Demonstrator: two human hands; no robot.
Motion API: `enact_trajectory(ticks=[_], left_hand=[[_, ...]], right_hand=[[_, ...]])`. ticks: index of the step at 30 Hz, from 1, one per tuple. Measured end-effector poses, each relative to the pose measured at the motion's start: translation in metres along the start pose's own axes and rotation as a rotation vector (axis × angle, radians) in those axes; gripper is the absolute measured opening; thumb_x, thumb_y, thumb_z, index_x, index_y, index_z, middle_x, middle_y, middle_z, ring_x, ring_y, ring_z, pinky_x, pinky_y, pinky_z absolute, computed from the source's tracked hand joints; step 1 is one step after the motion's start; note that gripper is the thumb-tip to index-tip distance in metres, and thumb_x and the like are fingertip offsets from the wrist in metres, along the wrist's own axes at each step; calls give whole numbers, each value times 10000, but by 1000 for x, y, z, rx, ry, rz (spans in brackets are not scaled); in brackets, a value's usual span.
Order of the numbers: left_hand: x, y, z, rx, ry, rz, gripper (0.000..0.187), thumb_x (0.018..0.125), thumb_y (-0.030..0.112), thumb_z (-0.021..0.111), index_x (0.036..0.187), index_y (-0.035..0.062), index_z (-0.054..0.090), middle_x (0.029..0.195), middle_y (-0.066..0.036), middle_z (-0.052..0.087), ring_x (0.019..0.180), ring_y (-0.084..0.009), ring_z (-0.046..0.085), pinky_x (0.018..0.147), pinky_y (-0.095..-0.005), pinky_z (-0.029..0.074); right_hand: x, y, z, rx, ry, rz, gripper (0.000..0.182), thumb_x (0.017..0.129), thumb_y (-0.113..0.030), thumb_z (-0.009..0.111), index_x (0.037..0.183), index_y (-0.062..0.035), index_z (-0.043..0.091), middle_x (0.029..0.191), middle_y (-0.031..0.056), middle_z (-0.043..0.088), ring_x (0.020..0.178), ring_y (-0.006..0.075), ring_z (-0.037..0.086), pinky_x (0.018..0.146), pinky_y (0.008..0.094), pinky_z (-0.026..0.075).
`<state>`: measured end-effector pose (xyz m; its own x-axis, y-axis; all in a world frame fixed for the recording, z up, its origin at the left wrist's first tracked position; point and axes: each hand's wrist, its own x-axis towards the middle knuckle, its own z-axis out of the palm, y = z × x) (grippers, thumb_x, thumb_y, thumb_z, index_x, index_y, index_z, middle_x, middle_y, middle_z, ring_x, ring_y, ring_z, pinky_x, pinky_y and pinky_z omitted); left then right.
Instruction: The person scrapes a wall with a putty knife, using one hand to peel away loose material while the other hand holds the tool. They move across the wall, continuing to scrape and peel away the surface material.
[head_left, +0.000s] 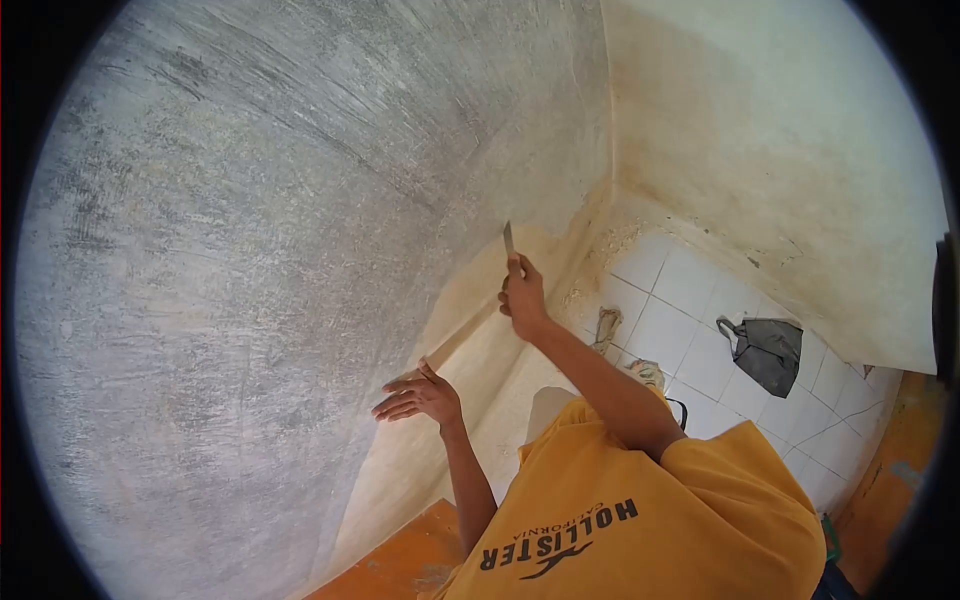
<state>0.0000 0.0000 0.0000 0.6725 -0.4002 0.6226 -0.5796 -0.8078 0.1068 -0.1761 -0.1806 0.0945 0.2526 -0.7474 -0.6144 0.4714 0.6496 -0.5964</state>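
One blade, tip and long axis forward

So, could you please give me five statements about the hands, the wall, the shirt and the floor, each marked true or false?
1. The right hand holds a thin-bladed tool. True.
2. The left hand is clenched in a fist. False: it is open, with its fingers extended.
3. The wall beside the hands is one even colour. False: a rough grey area meets a cream area.
4. A dark item with a handle lies on the white floor tiles. True.
5. The shirt is plain blue. False: it is orange-yellow with dark lettering.
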Motion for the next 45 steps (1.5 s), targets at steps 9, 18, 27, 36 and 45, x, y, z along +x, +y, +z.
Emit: enact_trajectory(ticks=[9, 18, 27, 36, 45], left_hand=[[-2, -8, 17, 2, -48, -5, 1024, 1044, 664, 306, 1531, 27, -331, 1446, -495, -371, 1385, -677, -290, 1106, -790, -46], [-3, -4, 16, 0, -29, -2, 1020, 1046, 659, 310, 1534, 32, -329, 1445, -512, -351, 1378, -688, -288, 1093, -804, -44], [1, 1, 9, 45, -13, 27, 1028, 1052, 642, 321, 1522, -3, -328, 1430, -544, -322, 1369, -714, -263, 1088, -810, -44], [-1, 1, 9, 4, -16, -1, 1035, 1022, 718, 268, 1544, 42, -317, 1479, -492, -332, 1370, -690, -293, 1092, -811, -12], [-1, 15, 4, -128, -64, -59, 1015, 1047, 662, 303, 1542, 20, -307, 1455, -478, -386, 1352, -683, -336, 1088, -810, -22]], right_hand=[[-12, 1, 11, 138, -51, -7, 436, 1071, -428, 533, 1378, -118, 517, 693, -33, 415, 528, 64, 371, 438, 237, 272], [-38, 1, 25, 207, -82, 50, 338, 1052, -454, 560, 1225, -164, 553, 649, -43, 383, 521, 66, 375, 431, 237, 265], [-47, -5, 32, 257, -115, 104, 242, 1077, -425, 515, 1066, -182, 521, 669, -35, 389, 499, 76, 310, 425, 257, 235], [-41, -1, 31, 251, -119, 63, 231, 1099, -369, 465, 989, -166, 474, 666, -29, 376, 503, 77, 308, 424, 253, 229], [-31, -15, 23, 161, -69, 105, 215, 1092, -358, 470, 1193, -179, 534, 688, -28, 388, 530, 86, 323, 445, 244, 254]])
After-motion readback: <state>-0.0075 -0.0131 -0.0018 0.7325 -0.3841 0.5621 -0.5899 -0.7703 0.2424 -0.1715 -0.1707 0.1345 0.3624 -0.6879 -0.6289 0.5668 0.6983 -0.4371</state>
